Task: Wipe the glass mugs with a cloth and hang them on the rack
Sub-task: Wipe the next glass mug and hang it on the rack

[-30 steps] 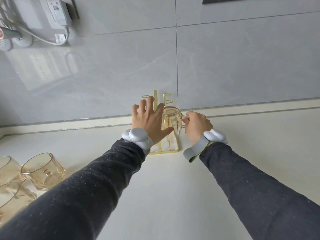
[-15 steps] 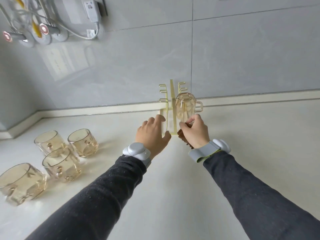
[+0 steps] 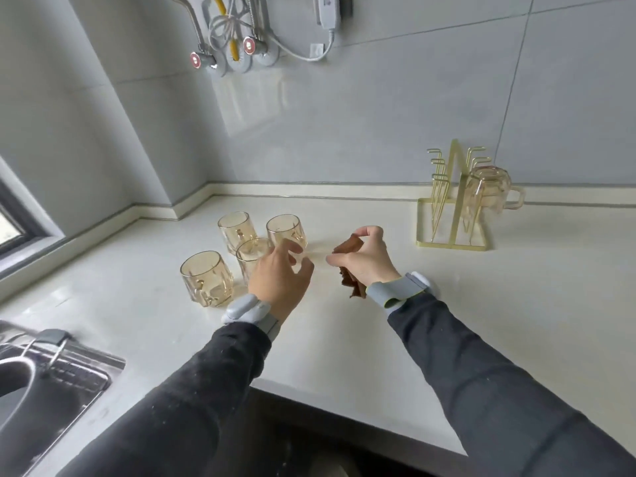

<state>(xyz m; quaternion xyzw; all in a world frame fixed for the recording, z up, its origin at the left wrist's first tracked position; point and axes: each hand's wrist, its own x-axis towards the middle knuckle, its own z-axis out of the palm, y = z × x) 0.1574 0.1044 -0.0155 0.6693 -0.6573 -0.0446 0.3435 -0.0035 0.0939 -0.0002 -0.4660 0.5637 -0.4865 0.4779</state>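
White counter (image 3: 378, 339) runs into a corner of grey tiled wall (image 3: 344, 132), with a sink (image 3: 51, 383) at the lower left.

Progress: one glass mug (image 3: 488, 191) hangs upside down on the right side of the gold wire rack (image 3: 451, 215), which stands near the wall. Four mugs (image 3: 249, 253) stand upright in a cluster, well apart from the rack. They are judged still to be wiped and hung, so roughly a fifth of the task is done.

Hands: the left hand (image 3: 278, 277) has its fingers loosely spread and holds nothing. It is over the nearest mugs, and contact cannot be confirmed. The right hand (image 3: 364, 259) grips a brown cloth (image 3: 347, 247) between cluster and rack.

Not verifiable: most of the cloth is inside the fist, the left hand covers parts of two mugs, and wetness of the glass is indiscernible.
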